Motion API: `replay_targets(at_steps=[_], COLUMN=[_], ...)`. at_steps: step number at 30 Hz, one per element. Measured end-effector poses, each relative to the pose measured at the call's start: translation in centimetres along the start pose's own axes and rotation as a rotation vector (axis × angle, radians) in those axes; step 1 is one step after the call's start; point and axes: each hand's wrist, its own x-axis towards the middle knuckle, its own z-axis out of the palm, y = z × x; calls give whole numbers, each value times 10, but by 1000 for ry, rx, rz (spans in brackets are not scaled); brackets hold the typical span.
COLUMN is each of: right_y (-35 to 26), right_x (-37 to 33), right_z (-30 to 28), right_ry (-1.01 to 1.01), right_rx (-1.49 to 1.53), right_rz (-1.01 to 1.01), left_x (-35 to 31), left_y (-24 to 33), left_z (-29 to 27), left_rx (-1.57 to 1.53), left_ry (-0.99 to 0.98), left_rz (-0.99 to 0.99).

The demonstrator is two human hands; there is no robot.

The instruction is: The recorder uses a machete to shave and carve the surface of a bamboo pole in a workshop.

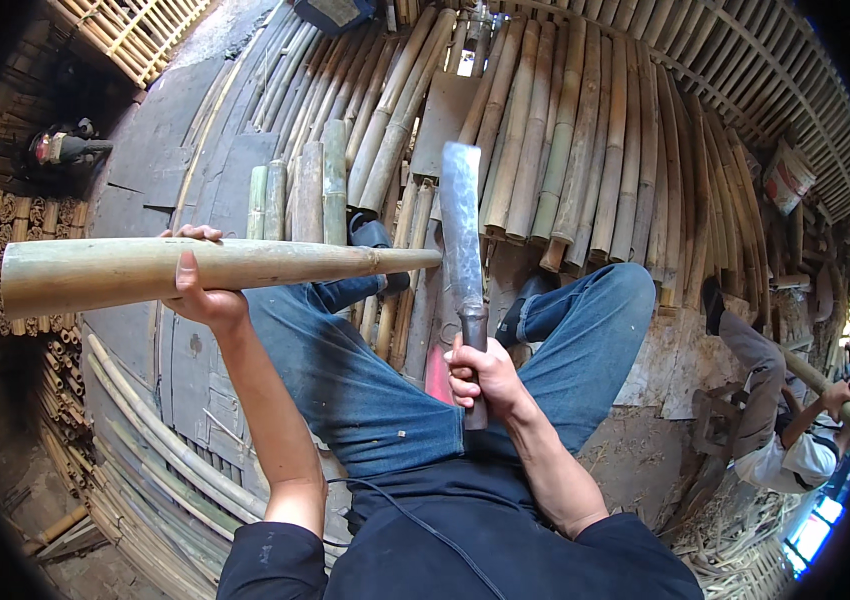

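My left hand (pixel 207 290) is wrapped round a thick bamboo pole (pixel 285 265), thumb on the near side and fingertips showing over its far edge. The pole lies level across my view, its wide end at the left and its narrow end close to the blade. In my right hand (pixel 485 375) is a machete (pixel 462 225), gripped by its dark handle. Its broad, blotchy steel blade points up and away from me, just right of the pole's tip. Whether the tip touches the blade I cannot tell. Something red (pixel 438 375) shows between my legs, partly hidden.
Long bamboo poles (pixel 555 150) lie side by side ahead, with several short bamboo pieces (pixel 308 190) nearer. Bundled bamboo (pixel 35 225) is stacked at the far left; long strips (pixel 165 440) lie lower left. Another person (pixel 785 420) sits at the right, holding a pole.
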Motion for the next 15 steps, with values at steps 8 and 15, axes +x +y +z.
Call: replay_targets(at_steps=[8,15], right_y=[-5,0], right_x=[-1,3], right_z=[2,1], right_ry=[428,458], right_rx=[-910,-982], right_rz=[-336,-495], left_x=[-2,-8], left_y=[3,4], left_z=[7,14], left_rx=[-13,-27], left_ry=[11,-2], left_rz=[-11,0])
